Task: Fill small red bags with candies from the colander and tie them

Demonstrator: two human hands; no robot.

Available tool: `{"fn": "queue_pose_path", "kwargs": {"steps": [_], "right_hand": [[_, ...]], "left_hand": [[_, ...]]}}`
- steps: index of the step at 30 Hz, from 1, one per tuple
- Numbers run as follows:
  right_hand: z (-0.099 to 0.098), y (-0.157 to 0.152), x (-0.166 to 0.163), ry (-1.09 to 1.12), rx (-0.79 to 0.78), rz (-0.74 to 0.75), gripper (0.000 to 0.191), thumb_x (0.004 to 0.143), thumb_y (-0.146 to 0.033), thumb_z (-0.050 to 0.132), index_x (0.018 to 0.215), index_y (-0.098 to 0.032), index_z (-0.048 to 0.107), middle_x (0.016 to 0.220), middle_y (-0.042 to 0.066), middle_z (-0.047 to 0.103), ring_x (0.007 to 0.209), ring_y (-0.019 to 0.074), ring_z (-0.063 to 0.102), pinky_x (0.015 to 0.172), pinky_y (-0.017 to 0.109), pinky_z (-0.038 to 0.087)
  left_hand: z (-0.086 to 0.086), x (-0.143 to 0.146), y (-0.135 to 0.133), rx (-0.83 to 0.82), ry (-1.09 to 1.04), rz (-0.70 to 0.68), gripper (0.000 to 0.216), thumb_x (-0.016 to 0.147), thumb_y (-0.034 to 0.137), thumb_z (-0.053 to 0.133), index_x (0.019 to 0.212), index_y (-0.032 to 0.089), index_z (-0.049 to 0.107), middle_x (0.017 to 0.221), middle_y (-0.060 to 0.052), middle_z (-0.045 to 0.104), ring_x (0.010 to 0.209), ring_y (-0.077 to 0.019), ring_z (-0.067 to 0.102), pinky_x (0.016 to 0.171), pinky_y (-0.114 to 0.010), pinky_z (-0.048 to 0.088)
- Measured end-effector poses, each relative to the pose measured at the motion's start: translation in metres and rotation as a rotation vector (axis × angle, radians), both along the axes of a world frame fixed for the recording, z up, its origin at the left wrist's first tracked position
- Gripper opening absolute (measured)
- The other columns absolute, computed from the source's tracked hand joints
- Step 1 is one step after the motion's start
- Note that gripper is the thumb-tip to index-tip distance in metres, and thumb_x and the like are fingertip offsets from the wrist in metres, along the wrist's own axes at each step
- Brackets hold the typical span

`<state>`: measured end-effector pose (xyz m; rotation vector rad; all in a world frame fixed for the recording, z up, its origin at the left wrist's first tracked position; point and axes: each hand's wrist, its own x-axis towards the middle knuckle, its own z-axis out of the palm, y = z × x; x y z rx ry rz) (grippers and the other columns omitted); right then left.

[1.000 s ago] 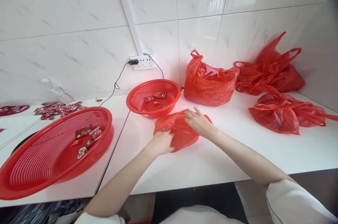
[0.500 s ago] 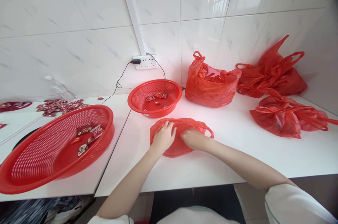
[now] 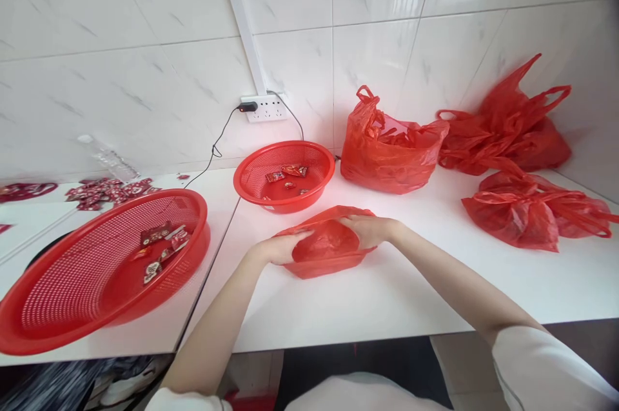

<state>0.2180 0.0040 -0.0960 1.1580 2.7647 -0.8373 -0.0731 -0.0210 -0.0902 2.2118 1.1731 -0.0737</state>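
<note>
In front of me a red plastic bag (image 3: 322,267) lies on the white table, its mouth spread wide. My left hand (image 3: 282,248) holds the left side of the mouth, with the thumb showing along the rim and the other fingers mostly hidden by the plastic. On the opposite side, my right hand (image 3: 366,230) grips the rim, its fingertips reaching over the edge into the opening. Just behind the bag is a round red basket (image 3: 251,195) with a few small wrapped packets (image 3: 294,171) inside.
A larger red basket (image 3: 62,269) with wrapped snacks stands at left, near a pile of red packets (image 3: 99,193) and a clear bottle (image 3: 113,162). A full red bag (image 3: 389,162) stands by the wall; more red bags (image 3: 525,214) lie right. A cable runs from the socket (image 3: 265,109).
My hands have moved apart to opposite sides of the bag. Its mouth has widened from a crumpled shape into a broad opening. The view has shifted slightly.
</note>
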Motion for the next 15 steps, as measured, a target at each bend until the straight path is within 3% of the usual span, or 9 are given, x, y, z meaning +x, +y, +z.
{"fn": "queue_pose_path", "kwargs": {"steps": [3,5,6,8,11,15], "right_hand": [[-0.010,0.016,0.004,0.040,-0.115,0.014,0.078,0.066,-0.035,0.071,0.139,-0.029,0.047,0.131,0.006,0.060,0.119,0.0326,0.055,0.097,0.041,0.046],[-0.017,0.022,0.006,0.064,-0.147,0.018,0.082,0.063,-0.029,0.072,0.140,-0.032,0.046,0.132,0.002,0.059,0.121,0.0310,0.055,0.097,0.038,0.047],[-0.019,0.024,0.007,0.072,-0.146,0.017,0.086,0.062,-0.028,0.072,0.142,-0.032,0.043,0.135,0.002,0.057,0.123,0.0308,0.053,0.098,0.037,0.046],[-0.019,0.025,0.007,0.062,-0.133,0.012,0.094,0.060,-0.028,0.073,0.147,-0.030,0.036,0.142,0.005,0.052,0.127,0.0317,0.050,0.100,0.038,0.044],[-0.009,0.021,0.003,0.016,-0.086,-0.007,0.097,0.061,-0.034,0.075,0.148,-0.024,0.036,0.147,0.010,0.046,0.130,0.0340,0.047,0.103,0.041,0.043],[0.005,0.009,-0.015,0.091,0.167,-0.062,0.061,0.079,-0.051,0.062,0.132,-0.020,0.056,0.127,0.013,0.063,0.112,0.0322,0.061,0.094,0.043,0.047]], "left_hand": [[-0.010,-0.006,0.009,-0.145,-0.147,0.068,0.086,0.070,0.031,0.068,0.149,0.027,0.034,0.115,-0.009,0.066,0.095,-0.0249,0.064,0.073,-0.031,0.050],[-0.020,-0.009,0.015,-0.184,-0.248,0.164,0.087,0.071,0.033,0.069,0.149,0.023,0.032,0.088,-0.004,0.067,0.072,-0.0191,0.062,0.060,-0.027,0.046],[-0.024,-0.010,0.016,-0.185,-0.292,0.193,0.086,0.072,0.036,0.069,0.148,0.022,0.033,0.084,-0.003,0.066,0.067,-0.0176,0.060,0.058,-0.027,0.046],[-0.029,-0.008,0.015,-0.121,-0.355,0.233,0.078,0.074,0.044,0.068,0.144,0.023,0.041,0.096,-0.006,0.067,0.074,-0.0186,0.062,0.064,-0.029,0.048],[-0.028,0.006,0.007,0.147,-0.308,0.310,0.059,0.080,0.051,0.062,0.132,0.025,0.055,0.121,-0.009,0.063,0.100,-0.0251,0.062,0.087,-0.036,0.048],[-0.026,0.033,-0.004,0.506,-0.071,0.257,0.061,0.076,0.039,0.068,0.134,0.025,0.053,0.128,-0.009,0.060,0.116,-0.0315,0.055,0.105,-0.047,0.036]]}}
